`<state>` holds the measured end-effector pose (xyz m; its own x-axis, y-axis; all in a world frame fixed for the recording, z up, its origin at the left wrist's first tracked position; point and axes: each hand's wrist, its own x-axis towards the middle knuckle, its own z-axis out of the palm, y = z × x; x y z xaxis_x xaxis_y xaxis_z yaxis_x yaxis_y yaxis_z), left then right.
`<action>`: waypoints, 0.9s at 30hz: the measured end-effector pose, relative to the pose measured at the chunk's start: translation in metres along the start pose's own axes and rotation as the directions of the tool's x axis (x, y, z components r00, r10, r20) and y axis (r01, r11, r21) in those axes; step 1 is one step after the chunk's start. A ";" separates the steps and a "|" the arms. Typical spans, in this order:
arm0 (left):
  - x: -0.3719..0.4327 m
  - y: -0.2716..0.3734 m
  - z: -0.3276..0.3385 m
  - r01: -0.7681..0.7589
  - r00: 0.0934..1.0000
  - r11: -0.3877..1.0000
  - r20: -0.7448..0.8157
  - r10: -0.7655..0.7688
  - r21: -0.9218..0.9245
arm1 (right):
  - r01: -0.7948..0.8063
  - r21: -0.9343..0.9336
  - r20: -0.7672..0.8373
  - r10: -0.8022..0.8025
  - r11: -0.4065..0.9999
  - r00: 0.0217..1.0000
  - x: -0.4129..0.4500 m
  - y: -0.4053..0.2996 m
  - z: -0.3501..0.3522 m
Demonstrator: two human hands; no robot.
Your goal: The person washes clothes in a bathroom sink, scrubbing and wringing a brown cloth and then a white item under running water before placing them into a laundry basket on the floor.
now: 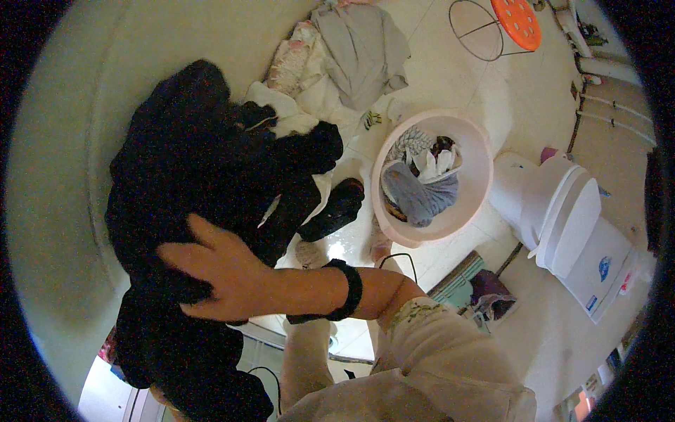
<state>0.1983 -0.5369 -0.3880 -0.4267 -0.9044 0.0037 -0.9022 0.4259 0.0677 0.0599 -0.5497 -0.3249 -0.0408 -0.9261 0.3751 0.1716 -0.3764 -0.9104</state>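
Observation:
A large bundle of black cloth [184, 158], seemingly clothing, fills the left half of the view. My right hand [227, 269] reaches across from the right, with a black band [350, 290] on the wrist. Its fingers are spread over the bundle, and dark fabric is bunched between the thumb and the fingers. Several dark folds hang toward the floor. My left hand is out of view; a sliver of skin shows beside the bundle's lower edge. Beyond the bundle lie a grey cloth [358, 53] and a pale lace-like cloth [289, 66].
A pale pink basin [477, 195] on the tiled floor holds a grey-blue cloth [416, 192] and other fabrics. Right of it stands a white lidded fixture [572, 221], seemingly a toilet. A green box [456, 282] and purple cloth [490, 290] lie nearer. An orange stool [517, 24] is at top right.

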 end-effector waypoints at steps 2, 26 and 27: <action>-0.002 0.002 -0.001 -0.013 1.000 1.000 0.006 0.013 -0.012 | -0.008 -0.194 -0.076 -0.006 0.981 0.997 -0.002 0.014 -0.006; 0.118 0.019 0.095 0.140 0.847 0.990 0.519 -0.114 -0.011 | -0.321 -0.917 -0.371 0.805 -0.238 0.463 -0.062 0.315 -0.326; 0.125 0.014 0.099 0.149 0.852 0.989 0.509 -0.126 -0.004 | -0.342 -0.922 -0.348 0.771 -0.180 0.533 -0.062 0.308 -0.325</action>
<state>0.1264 -0.6413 -0.4855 -0.2818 -0.8107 -0.5131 -0.9553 0.2868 0.0715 -0.2041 -0.6173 -0.6855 -0.2323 -0.7936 -0.5623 -0.9248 0.3594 -0.1251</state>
